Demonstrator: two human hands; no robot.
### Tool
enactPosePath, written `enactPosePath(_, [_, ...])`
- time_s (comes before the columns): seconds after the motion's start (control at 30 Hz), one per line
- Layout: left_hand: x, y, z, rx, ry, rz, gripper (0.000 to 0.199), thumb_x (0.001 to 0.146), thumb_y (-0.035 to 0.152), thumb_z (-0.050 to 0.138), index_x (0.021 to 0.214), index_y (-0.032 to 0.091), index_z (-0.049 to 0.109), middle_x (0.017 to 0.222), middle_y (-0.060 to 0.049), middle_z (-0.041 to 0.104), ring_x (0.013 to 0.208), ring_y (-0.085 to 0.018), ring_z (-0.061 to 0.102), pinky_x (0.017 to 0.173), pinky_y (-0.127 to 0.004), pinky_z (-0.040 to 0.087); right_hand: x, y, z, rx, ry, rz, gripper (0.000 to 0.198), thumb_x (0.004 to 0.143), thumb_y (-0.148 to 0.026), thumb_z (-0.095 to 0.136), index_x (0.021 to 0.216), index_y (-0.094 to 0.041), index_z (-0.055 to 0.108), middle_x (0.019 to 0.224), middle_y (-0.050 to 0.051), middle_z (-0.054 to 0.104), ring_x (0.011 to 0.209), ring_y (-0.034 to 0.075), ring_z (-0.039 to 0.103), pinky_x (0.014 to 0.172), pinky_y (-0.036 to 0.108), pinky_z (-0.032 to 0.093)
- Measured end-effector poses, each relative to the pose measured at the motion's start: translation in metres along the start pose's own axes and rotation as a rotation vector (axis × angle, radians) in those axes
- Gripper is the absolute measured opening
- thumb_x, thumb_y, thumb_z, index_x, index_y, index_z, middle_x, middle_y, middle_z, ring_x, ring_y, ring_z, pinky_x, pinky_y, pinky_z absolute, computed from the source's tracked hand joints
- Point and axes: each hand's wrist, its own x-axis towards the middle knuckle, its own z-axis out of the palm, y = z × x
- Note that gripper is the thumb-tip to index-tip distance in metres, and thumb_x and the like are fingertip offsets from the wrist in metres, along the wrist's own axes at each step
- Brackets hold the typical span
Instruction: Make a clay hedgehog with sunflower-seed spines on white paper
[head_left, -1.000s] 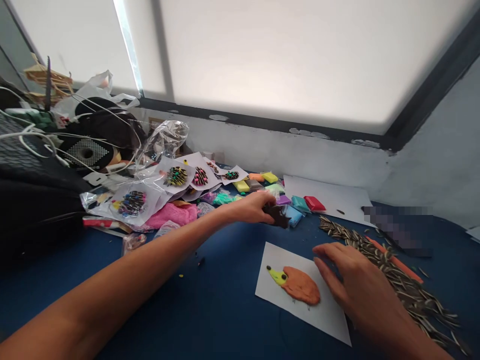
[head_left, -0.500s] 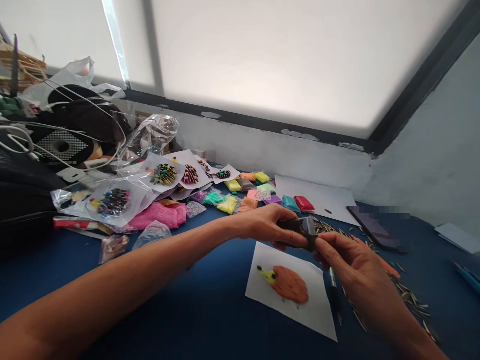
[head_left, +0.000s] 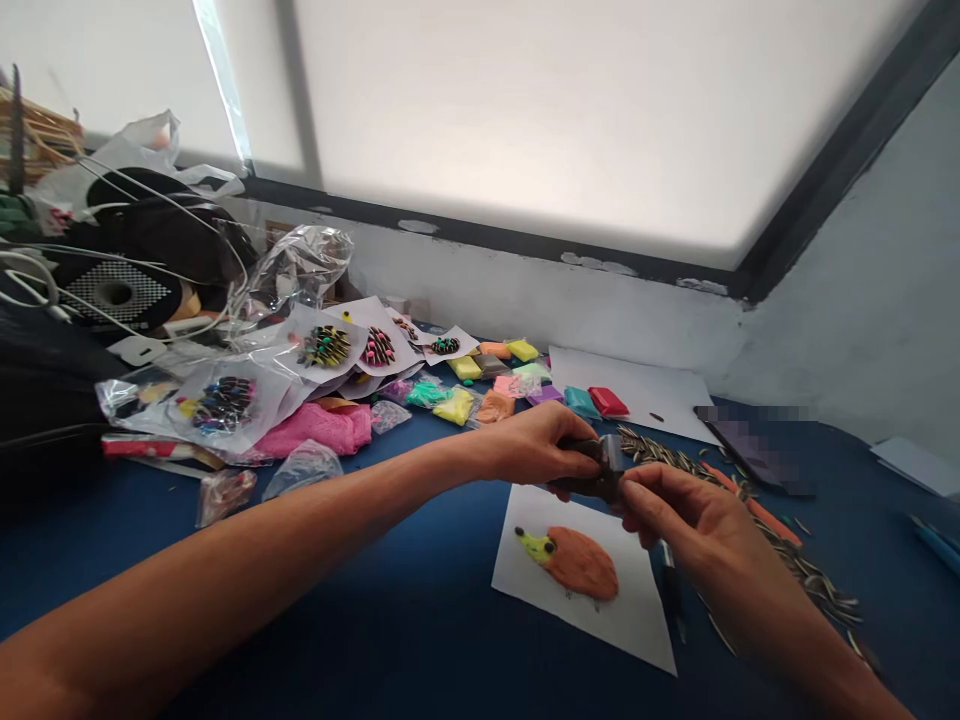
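Note:
My left hand (head_left: 541, 444) grips a small dark clay packet (head_left: 596, 470) in clear wrap, held above the blue table. My right hand (head_left: 679, 515) pinches the packet's right end, thumb and forefinger closed on the wrap. Just below lies a white paper sheet (head_left: 637, 610) with an orange clay hedgehog (head_left: 581, 562) that has a yellow-green head. A black pen (head_left: 670, 585) lies at the sheet's right edge, partly under my right hand.
A trail of striped sunflower seeds (head_left: 795, 555) runs right of the sheet. Coloured clay packets (head_left: 517, 380) and finished hedgehog sheets (head_left: 330, 348) in plastic sit behind. Pink cloth (head_left: 319, 425), black bags and cables fill the left. A dark phone (head_left: 757, 445) lies at right.
My left hand has carried the dark packet back from the clay pile to above the sheet. My right hand has risen off the paper and taken hold of the packet's end.

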Motion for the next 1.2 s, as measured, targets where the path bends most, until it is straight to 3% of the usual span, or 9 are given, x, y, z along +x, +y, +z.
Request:
enactPosePath(0.2, [-0.001, 0.001, 0.0, 0.057, 0.055, -0.026, 0.016, 0.083, 0.027, 0.065, 0.076, 0.014, 0.058, 0.062, 0.002, 0.059, 0.053, -0.009, 0.059, 0.05, -0.019, 0.045, -0.001, -0.004, 0.0, 0.015, -0.01, 0.019, 0.034, 0.07, -0.055, 0.07, 0.075, -0.021, 0.066, 0.059, -0.001, 0.057, 0.054, 0.012, 0.047, 0.048, 0.023, 0.039])
enactPosePath(0.37, [-0.003, -0.001, 0.0, 0.051, 0.057, -0.013, 0.021, 0.083, 0.032, 0.065, 0.075, 0.014, 0.059, 0.06, 0.002, 0.059, 0.052, -0.009, 0.059, 0.049, -0.02, 0.044, -0.001, -0.002, 0.0, 0.044, -0.009, 0.018, 0.035, 0.07, -0.055, 0.07, 0.078, -0.021, 0.067, 0.063, 0.0, 0.062, 0.059, 0.014, 0.053, 0.053, 0.024, 0.043])
enactPosePath(0.63, [0.002, -0.007, -0.001, -0.011, -0.049, 0.013, 0.01, 0.088, 0.017, 0.055, 0.084, 0.012, 0.062, 0.066, 0.0, 0.062, 0.054, -0.009, 0.061, 0.051, -0.02, 0.048, -0.003, -0.004, 0.003, 0.043, 0.084, 0.022, 0.035, 0.061, -0.051, 0.077, 0.074, -0.021, 0.065, 0.068, 0.003, 0.067, 0.066, 0.018, 0.063, 0.057, 0.026, 0.05])
enactPosePath(0.77, [0.001, -0.007, -0.003, -0.068, -0.055, 0.014, 0.009, 0.088, 0.018, 0.057, 0.084, 0.013, 0.063, 0.067, 0.001, 0.064, 0.054, -0.008, 0.061, 0.051, -0.019, 0.047, -0.005, -0.001, 0.004, -0.046, 0.178, -0.069, 0.029, 0.07, -0.048, 0.071, 0.079, -0.022, 0.063, 0.067, 0.001, 0.065, 0.063, 0.017, 0.063, 0.054, 0.025, 0.05])
enactPosePath(0.93, [0.001, -0.007, -0.002, -0.105, -0.025, -0.027, 0.014, 0.086, 0.025, 0.063, 0.083, 0.012, 0.065, 0.062, 0.001, 0.063, 0.051, -0.008, 0.059, 0.051, -0.02, 0.047, -0.005, 0.005, 0.003, -0.058, 0.146, -0.1, 0.035, 0.074, -0.047, 0.069, 0.099, -0.023, 0.069, 0.078, 0.004, 0.07, 0.075, 0.021, 0.067, 0.059, 0.028, 0.054])
enactPosePath(1.1, [0.001, -0.006, -0.002, -0.1, -0.01, -0.046, 0.017, 0.085, 0.028, 0.066, 0.081, 0.012, 0.065, 0.061, 0.001, 0.062, 0.05, -0.008, 0.059, 0.051, -0.021, 0.047, -0.006, 0.006, 0.005, -0.122, 0.198, -0.15, 0.03, 0.076, -0.045, 0.066, 0.095, -0.023, 0.073, 0.08, 0.004, 0.072, 0.074, 0.02, 0.067, 0.056, 0.027, 0.052])
enactPosePath(1.2, [0.001, -0.006, -0.002, -0.074, -0.02, -0.05, 0.017, 0.085, 0.028, 0.065, 0.082, 0.012, 0.065, 0.063, 0.0, 0.063, 0.051, -0.008, 0.059, 0.049, -0.02, 0.045, -0.007, 0.004, 0.006, -0.148, 0.176, -0.111, 0.035, 0.075, -0.046, 0.066, 0.098, -0.022, 0.073, 0.076, 0.004, 0.071, 0.07, 0.02, 0.067, 0.055, 0.028, 0.052])
